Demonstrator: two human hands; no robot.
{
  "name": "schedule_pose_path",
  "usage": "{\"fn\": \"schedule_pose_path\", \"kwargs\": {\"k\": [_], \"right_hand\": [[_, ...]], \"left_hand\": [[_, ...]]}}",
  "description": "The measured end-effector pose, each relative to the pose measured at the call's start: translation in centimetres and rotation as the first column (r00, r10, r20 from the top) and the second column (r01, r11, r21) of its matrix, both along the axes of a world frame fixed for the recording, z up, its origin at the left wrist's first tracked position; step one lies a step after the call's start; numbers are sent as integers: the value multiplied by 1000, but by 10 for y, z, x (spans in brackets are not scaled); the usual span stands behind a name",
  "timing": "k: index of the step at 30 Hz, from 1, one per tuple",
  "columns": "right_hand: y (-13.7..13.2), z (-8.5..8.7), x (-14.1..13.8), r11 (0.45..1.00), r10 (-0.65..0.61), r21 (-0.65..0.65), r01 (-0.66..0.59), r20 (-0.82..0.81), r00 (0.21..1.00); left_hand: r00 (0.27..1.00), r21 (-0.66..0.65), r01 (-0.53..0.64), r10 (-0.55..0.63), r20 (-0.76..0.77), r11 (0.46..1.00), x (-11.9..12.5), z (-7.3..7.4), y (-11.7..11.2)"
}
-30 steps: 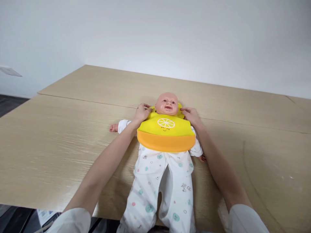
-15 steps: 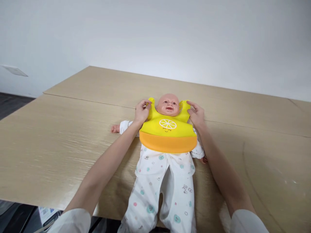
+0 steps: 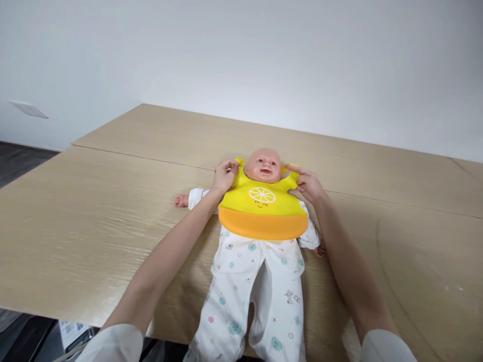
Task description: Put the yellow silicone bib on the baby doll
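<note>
A baby doll (image 3: 249,286) in a white patterned outfit lies face up on the wooden table, legs toward me. Over its chest lies a yellow bib (image 3: 241,193) with a white citrus slice, a smiling face and an orange catch pocket. My left hand (image 3: 225,177) pinches the bib's left neck strap beside the doll's head. On the other side, my right hand (image 3: 310,184) has its index finger stretched along the right strap, the thumb lower at the bib's edge. Both straps lie beside the head, apart from each other.
The wooden table (image 3: 113,221) has a seam across it and meets a white wall (image 3: 241,60) at the back. A wall plate (image 3: 29,109) is at the far left. Below the front edge, a dark phone-like object (image 3: 80,339) and a printed paper (image 3: 70,329) show.
My right hand has shifted its fingers on the right strap, which now lies lower and flatter. The left strap has also come down a little. The view has moved slightly.
</note>
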State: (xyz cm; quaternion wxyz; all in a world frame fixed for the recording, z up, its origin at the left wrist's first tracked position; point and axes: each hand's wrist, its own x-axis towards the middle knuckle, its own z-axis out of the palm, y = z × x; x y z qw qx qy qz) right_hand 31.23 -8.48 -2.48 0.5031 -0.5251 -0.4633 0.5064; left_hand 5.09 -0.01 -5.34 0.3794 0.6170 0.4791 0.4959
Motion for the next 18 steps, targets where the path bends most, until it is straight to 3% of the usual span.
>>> {"fn": "schedule_pose_path", "kwargs": {"k": [5, 8, 10, 15, 18], "right_hand": [[4, 0, -4, 951, -89, 308, 40, 148, 985], [9, -2, -5, 929, -124, 369, 28, 237, 964], [12, -7, -5, 947, -159, 316, 66, 278, 947], [14, -18, -5, 989, -139, 13, 145, 390, 910], [14, -18, -5, 988, -146, 26, 149, 421, 895]], "left_hand": [[1000, -25, -10, 10, -24, 1000, -1, 1, 0], [1000, -4, -11, 11, -6, 1000, -1, 0, 0], [1000, 20, -1, 1, -11, 1000, -1, -2, 1], [990, 30, 47, -42, -136, 998, -2, -5, 2], [980, 27, 66, -60, -188, 997, -2, -6, 2]]}}
